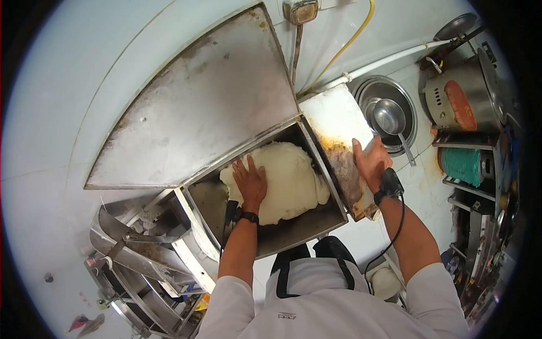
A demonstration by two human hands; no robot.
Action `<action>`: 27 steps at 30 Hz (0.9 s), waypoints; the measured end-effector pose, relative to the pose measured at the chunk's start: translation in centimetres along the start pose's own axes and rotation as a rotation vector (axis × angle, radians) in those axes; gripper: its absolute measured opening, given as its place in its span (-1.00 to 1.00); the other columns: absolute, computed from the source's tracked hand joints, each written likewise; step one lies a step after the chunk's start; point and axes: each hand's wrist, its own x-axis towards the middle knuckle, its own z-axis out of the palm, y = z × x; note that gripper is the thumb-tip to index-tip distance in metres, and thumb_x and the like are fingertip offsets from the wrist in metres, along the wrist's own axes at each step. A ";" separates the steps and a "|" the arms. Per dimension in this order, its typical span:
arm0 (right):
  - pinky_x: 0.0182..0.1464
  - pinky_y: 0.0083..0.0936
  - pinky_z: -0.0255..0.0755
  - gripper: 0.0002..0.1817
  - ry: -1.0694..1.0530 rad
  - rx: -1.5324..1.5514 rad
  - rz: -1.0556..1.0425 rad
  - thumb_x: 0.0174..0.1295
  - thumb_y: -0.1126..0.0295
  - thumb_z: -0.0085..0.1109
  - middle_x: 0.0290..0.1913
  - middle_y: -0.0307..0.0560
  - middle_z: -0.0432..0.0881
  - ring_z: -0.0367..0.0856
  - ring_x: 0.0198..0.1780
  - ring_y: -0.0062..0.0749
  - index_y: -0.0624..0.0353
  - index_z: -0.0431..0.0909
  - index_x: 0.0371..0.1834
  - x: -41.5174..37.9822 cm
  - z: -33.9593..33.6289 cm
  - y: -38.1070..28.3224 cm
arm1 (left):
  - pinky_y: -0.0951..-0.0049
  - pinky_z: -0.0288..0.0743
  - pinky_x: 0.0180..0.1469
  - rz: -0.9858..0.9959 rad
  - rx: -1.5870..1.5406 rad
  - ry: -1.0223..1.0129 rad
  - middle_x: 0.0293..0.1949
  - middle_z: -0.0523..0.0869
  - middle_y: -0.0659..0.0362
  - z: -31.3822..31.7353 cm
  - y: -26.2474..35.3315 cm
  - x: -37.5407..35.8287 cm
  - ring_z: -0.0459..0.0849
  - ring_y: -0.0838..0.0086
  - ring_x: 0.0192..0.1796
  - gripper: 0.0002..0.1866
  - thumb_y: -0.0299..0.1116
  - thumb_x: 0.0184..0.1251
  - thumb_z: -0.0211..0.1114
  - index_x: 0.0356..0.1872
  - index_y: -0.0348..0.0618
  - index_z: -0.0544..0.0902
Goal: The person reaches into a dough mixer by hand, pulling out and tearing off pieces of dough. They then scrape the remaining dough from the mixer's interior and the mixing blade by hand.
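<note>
A large pale slab of dough (288, 175) lies in a metal trough (299, 239). My left hand (250, 182) rests flat on the left part of the dough, with its fingers spread. To the right of the trough, my right hand (372, 163) touches the edge of a white, rust-stained metal casing (333, 116). Its thumb is apart from the other fingers, and some fingertips are hard to make out. A wide metal lid (203, 107) stands raised behind the trough.
Nested metal bowls (410, 99) with a ladle (389, 117) sit beyond the casing. At far right are a large metal pot (466, 93) and a shelf (468, 189). Metal machine parts (141, 243) stand at left. A yellow hose (344, 48) runs down the wall.
</note>
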 end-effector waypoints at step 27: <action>0.15 -0.01 0.48 -0.16 -0.069 -0.016 0.051 0.29 -0.25 0.13 0.04 0.50 0.61 0.60 0.11 0.34 0.45 0.41 0.20 0.5 -0.3 -0.4 | 0.06 0.16 0.51 -0.132 -0.215 -0.271 0.34 0.43 -0.36 4.4 -14.8 -9.6 0.38 -0.20 0.41 -0.26 -0.11 0.48 0.11 0.46 -0.52 0.18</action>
